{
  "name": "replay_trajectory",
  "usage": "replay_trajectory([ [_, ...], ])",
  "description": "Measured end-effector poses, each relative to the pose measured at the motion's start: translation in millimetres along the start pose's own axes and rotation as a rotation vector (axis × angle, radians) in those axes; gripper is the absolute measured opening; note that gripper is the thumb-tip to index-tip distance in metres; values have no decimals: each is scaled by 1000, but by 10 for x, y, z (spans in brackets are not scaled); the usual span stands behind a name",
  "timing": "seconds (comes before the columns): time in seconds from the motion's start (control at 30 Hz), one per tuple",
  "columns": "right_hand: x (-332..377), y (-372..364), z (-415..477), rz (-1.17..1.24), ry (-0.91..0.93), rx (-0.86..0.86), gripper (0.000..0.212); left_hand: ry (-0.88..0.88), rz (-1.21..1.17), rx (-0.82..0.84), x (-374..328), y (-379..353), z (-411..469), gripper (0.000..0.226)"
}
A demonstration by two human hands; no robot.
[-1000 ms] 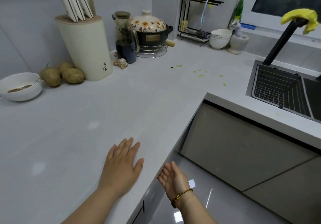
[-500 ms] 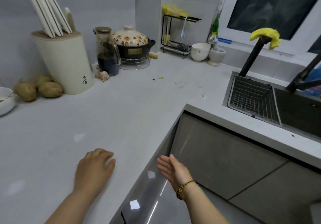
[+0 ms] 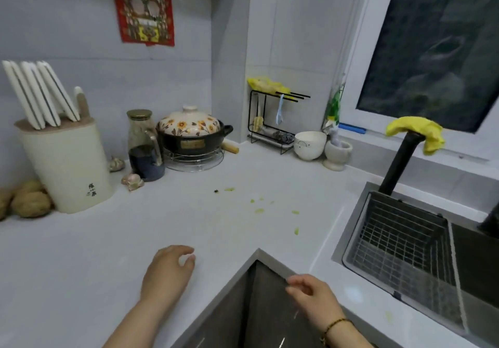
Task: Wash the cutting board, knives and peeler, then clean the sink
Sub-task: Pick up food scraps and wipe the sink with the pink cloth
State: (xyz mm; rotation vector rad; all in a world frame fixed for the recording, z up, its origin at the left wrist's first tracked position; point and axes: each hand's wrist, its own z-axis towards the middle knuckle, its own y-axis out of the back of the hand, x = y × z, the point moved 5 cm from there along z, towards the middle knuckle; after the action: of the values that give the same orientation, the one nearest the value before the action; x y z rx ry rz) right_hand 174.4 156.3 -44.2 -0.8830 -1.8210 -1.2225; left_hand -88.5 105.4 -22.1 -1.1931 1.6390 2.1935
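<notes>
1. Two bare hands sit low in the frame, and neither holds anything.
2. Lower centre, the left hand [image 3: 167,272] is over the pale counter [image 3: 94,253] with its fingers loosely curled and apart from the thumb. Whether it touches the surface I cannot tell.
3. Lower right of centre, the right hand [image 3: 314,297] has a beaded bracelet [image 3: 334,323] at the wrist. Its fingers are loosely bent, just beside the counter's inner corner edge.
4. At the right edge lies the dark sink [image 3: 475,266], with a wire basket [image 3: 399,253] in its left part. A black faucet [image 3: 402,164] rises behind it, with a yellow cloth [image 3: 418,130] draped over its top.
5. At the left, white-handled knives [image 3: 40,96] lean in a cream knife block [image 3: 67,169], with potatoes [image 3: 31,204] just beside it.
6. Mid-frame, small green scraps [image 3: 259,210] are scattered on the counter.
</notes>
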Motion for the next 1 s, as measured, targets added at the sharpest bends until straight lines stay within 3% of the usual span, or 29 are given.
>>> replay_trajectory([
  [0.2,250,279,845,-95,80,23,27,-27,39,88,-488,-497,667,31],
  [0.4,558,108,1775,-187,115,50,17,-1,128,87,-484,-744,1646,40],
  [0.63,825,-167,2471,-383,112,96,31,123,315,89,-374,-906,2409,48],
  [1.0,1028,-631,3028,-501,151,176,34,69,256,97,-230,-1009,2737,19],
])
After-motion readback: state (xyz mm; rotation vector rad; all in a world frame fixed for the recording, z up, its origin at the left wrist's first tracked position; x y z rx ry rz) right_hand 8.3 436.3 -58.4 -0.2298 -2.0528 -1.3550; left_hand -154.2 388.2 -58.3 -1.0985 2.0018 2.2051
